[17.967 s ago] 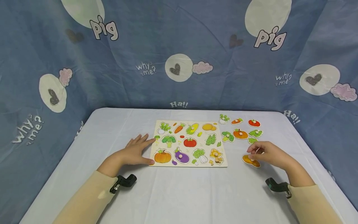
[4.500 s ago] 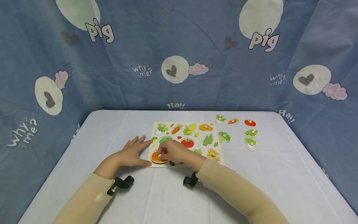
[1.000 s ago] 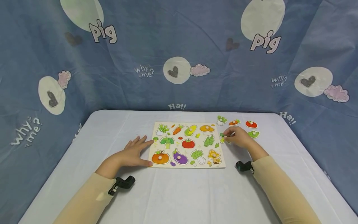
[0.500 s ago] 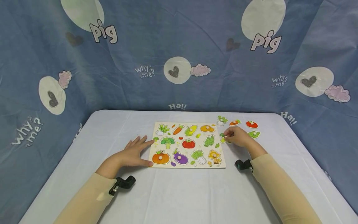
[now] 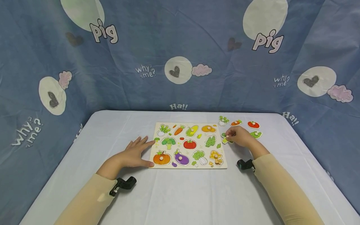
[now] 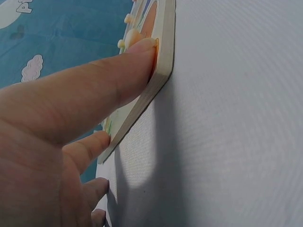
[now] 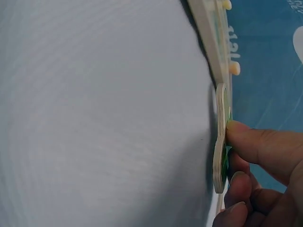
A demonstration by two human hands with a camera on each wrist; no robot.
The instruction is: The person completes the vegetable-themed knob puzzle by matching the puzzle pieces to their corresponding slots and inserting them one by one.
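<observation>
My left hand (image 5: 132, 154) rests at the left edge of a wooden vegetable puzzle board (image 5: 201, 144), fingers spread. Its thumb (image 6: 137, 59) lies on the near corner, and the index fingertip touches the edge farther back. Just off the board's right side, my right hand (image 5: 240, 137) pinches a broccoli puzzle piece (image 5: 224, 140) by its knob. The right wrist view shows this piece (image 7: 219, 156) edge-on beside the board. Knobbed pieces such as the pumpkin (image 5: 162, 158), eggplant (image 5: 181, 158) and mushrooms (image 5: 216, 157) sit in the board. The broccoli outline (image 5: 168, 142) has no knob.
Behind my right hand lie a radish piece (image 5: 223, 120), a carrot piece (image 5: 236, 122), a tomato piece (image 5: 253, 124) and a leafy green piece (image 5: 256, 134). A white cloth (image 5: 182, 193) covers the table. A patterned blue curtain (image 5: 126, 90) hangs at the back.
Since 18 seconds ago, the potato and pumpkin pieces have gone into the board. My right hand has moved from the pumpkin to the broccoli piece and stays there. My left hand keeps its place.
</observation>
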